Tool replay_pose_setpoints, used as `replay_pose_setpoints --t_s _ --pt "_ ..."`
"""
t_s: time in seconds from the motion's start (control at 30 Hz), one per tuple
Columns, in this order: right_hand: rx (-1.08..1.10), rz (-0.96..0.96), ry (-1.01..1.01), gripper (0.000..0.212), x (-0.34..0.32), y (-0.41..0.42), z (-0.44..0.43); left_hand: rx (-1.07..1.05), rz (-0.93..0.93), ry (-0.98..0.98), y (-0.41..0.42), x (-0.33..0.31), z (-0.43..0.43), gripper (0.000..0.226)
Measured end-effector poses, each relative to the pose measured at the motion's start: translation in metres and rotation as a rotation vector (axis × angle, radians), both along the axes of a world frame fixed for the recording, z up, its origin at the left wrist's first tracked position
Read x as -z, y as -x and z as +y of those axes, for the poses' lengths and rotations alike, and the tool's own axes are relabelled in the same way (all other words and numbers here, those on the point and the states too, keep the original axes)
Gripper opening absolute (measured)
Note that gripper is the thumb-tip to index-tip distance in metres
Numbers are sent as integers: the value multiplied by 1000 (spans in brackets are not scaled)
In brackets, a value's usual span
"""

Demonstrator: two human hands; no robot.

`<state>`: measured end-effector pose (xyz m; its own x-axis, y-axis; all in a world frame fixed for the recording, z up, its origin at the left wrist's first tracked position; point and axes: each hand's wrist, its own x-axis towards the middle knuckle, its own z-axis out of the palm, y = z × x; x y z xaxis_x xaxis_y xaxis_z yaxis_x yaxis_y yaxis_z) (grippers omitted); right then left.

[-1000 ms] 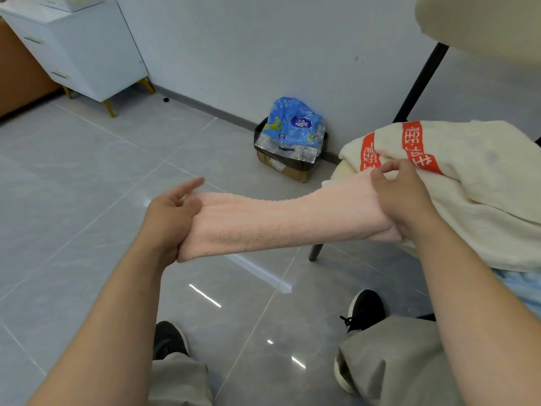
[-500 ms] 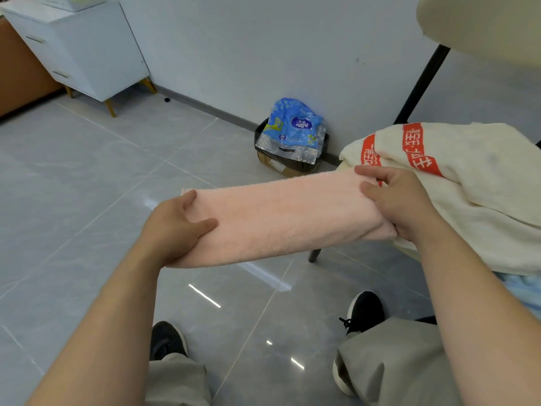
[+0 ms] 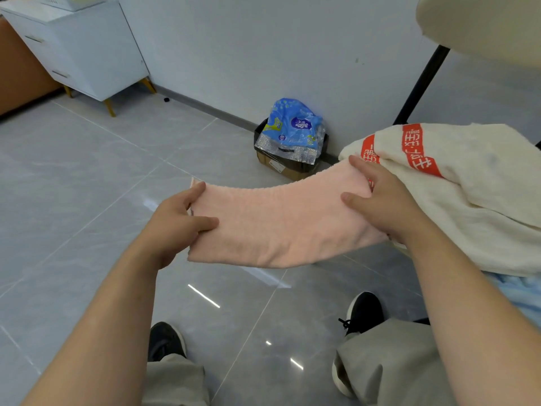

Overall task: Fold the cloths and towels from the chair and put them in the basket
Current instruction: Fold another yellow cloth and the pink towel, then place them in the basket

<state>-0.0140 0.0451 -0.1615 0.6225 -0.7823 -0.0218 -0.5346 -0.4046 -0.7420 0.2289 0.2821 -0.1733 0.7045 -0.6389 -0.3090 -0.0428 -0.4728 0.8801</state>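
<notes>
- Towel of pink terry, already doubled into a long strip, spans the air between the two hands above the tiled floor.
- The left hand grips the strip's near-left end, thumb lying on top and the forefinger along the far edge. The other fingers are hidden under the cloth.
- The right hand grips the opposite end the same way, thumb on top and forefinger reaching along the far edge.
- A second ago the strip was pulled taut and looked narrow, with the left forefinger stretched out straight. Now it has turned its broad face up and sags a little in the middle, and both thumbs have closed onto it.
- Judged from this, the lengthwise fold is squared and the ends look ready to be brought together, the left hand toward the right, for the crosswise fold.
- Just behind and beside the right hand lies a cream towel with red printed bands, heaped on the chair, with pale blue cloth showing under it. These remain to be folded.
- Far ahead of the left hand, a white slatted container sits on a white cabinet. Whether it is the basket cannot be told.
</notes>
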Motion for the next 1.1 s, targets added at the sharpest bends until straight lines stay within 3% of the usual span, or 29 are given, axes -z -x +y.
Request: replay_pose_setpoints --t_s 0.13,0.27,0.37,0.53,0.8,0.97,1.1 --pt "-73 108 80 75 4 -9 6 54 -81 -17 11 0 -6 81" --pt "-63 86 179 69 11 -24 23 176 -310 -88 40 0 -21 88" --pt "-104 78 146 70 16 -37 41 286 -409 -117 59 3 -30 92" --pt "-247 100 97 66 24 -52 67 358 -406 -119 70 10 -35 94" --pt "-292 115 -25 51 35 -59 79 397 -383 -116 78 8 -36 89" --pt "-305 107 -128 67 24 -57 81 415 -343 -86 81 8 -38 87" --pt "-266 66 -290 62 13 -59 88 463 -311 -78 80 11 -38 89"
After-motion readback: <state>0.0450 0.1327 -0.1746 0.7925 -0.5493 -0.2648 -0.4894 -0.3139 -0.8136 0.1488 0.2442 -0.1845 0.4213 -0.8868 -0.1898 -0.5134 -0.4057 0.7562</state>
